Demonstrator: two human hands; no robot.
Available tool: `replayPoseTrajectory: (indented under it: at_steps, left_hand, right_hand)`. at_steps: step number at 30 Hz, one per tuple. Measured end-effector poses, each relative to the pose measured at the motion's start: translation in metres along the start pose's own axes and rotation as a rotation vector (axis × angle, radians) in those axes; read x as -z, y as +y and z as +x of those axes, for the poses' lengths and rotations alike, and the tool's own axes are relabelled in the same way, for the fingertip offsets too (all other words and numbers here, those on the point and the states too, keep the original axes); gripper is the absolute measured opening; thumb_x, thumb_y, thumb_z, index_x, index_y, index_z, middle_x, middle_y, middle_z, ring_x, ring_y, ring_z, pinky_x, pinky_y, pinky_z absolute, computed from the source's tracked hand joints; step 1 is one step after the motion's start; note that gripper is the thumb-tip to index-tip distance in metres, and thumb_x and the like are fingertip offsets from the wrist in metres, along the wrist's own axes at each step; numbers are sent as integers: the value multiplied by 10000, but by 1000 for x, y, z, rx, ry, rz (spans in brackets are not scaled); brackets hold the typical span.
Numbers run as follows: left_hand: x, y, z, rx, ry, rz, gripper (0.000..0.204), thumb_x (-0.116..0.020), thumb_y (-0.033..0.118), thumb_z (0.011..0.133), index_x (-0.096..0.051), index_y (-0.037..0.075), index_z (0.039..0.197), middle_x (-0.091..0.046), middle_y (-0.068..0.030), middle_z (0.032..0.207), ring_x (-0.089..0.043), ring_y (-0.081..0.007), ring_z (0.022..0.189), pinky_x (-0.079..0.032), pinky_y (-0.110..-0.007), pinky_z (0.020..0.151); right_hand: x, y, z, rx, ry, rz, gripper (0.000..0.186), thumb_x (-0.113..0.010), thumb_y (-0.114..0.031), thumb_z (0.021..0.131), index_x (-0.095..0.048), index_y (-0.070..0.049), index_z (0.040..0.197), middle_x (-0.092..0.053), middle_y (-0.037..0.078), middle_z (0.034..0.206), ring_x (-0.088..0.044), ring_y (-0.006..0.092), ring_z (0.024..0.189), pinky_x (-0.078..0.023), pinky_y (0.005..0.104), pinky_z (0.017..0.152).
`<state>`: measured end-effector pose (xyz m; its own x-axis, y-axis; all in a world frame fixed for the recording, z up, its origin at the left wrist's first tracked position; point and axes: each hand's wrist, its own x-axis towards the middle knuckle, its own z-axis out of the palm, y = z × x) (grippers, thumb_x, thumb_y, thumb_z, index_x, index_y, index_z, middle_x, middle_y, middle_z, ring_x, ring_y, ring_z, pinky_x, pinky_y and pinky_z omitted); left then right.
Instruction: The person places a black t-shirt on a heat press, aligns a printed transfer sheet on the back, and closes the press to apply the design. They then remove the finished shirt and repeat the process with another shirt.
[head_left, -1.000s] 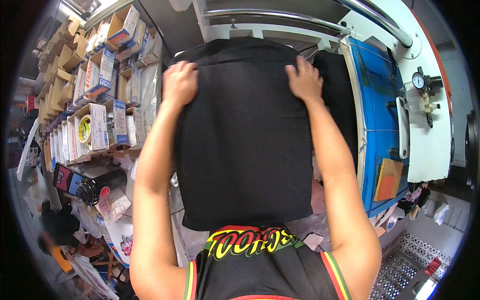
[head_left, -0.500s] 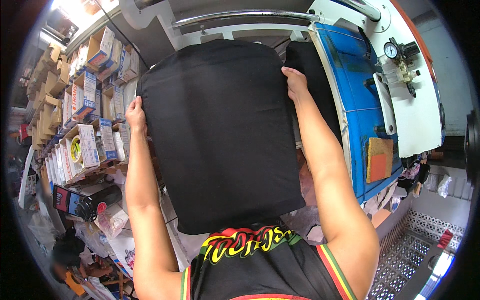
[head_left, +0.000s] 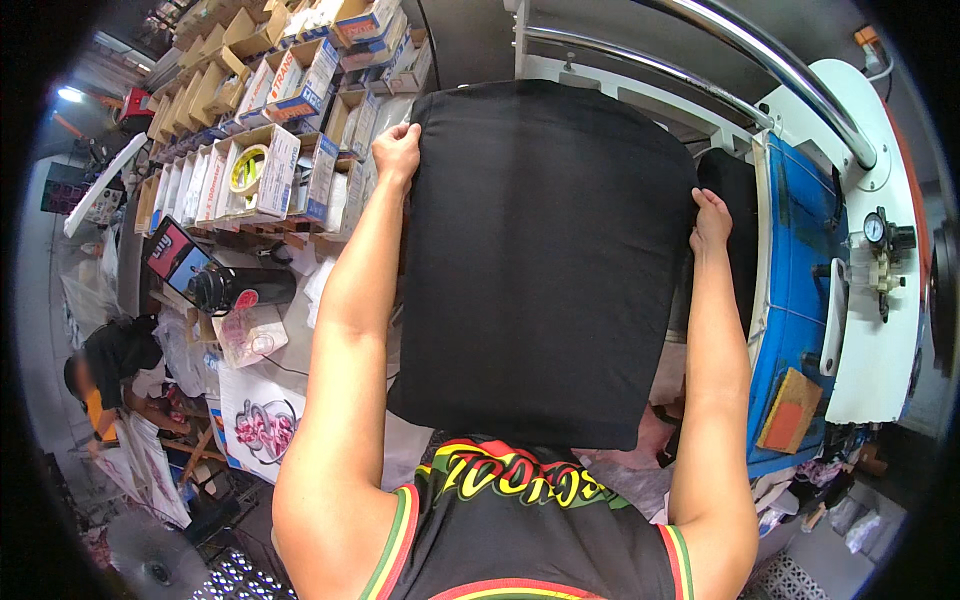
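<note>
A large piece of black cloth (head_left: 540,270) is spread out flat in front of me, with a rounded far edge and its near edge close to my chest. My left hand (head_left: 397,153) is closed on its left edge, near the far corner. On the opposite side, my right hand (head_left: 711,220) pinches the right edge between thumb and fingers. What lies under the cloth is hidden. Beyond the right hand, another black cloth-like piece (head_left: 727,180) shows beside a blue padded board.
The blue board (head_left: 795,220) and a white machine frame with a pressure gauge (head_left: 874,228) stand at right; chrome bars (head_left: 650,72) cross the far side. Stacked cardboard boxes (head_left: 262,170), a black bottle (head_left: 238,288) and a propped screen (head_left: 176,262) are at left. Another person (head_left: 130,360) works at far left.
My view has turned left, so the cloth and machine appear further right and more of the left side shows. Both hands still hold the cloth's edges.
</note>
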<state>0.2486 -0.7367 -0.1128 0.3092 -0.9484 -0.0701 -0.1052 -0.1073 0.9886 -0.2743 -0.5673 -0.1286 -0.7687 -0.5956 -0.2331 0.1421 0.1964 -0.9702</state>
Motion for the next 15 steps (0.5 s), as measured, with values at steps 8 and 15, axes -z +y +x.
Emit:
replayPoseTrajectory:
  at_steps: [8,15]
  left_hand:
    - [-7,-1,-9,-4,20,433,322,-771,212,794,-733,-1,1032,-748,-150,970,-715,-244,928,-533,-350,869]
    - [94,-43,-143,-135,-418,400,531,-367,384,1062,-599,-45,1271,-644,-232,1248,-596,-331,1200,-436,-381,1021]
  right_hand:
    - [-24,-22,-47,106,59,-472,337,-762,-146,811,-686,15,1098,-709,148,1067,-667,262,998,-503,366,877]
    - [83,47,-190,-286,-290,-315,658,-436,-528,1013,-557,30,1339,-594,128,1335,-561,259,1201,-427,392,1003]
